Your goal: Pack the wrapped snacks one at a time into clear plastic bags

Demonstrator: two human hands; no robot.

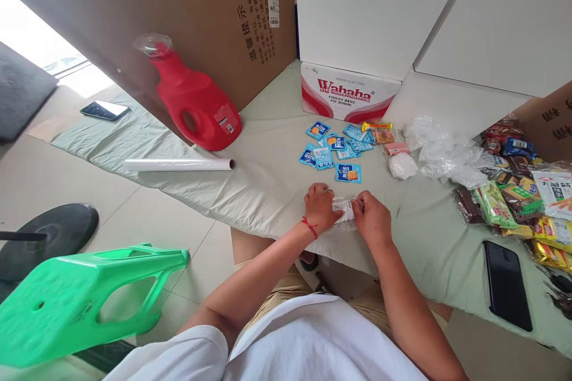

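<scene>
A small clear plastic packet with a whitish label lies at the table's front edge between my two hands. My left hand, with a red string on its wrist, is curled over the packet's left end, thumb pressing on it. The fingers of my right hand pinch its right end. What is inside the packet is hard to make out. Just beyond my hands several blue sachets are spread on the cloth. To their right are a reddish-brown snack pack and a clear bag with white contents.
Crumpled clear bags, piled snacks and a black phone are on the right. A Wahaha box stands behind. Leftward are a red jug, a white roll, another phone and a green stool.
</scene>
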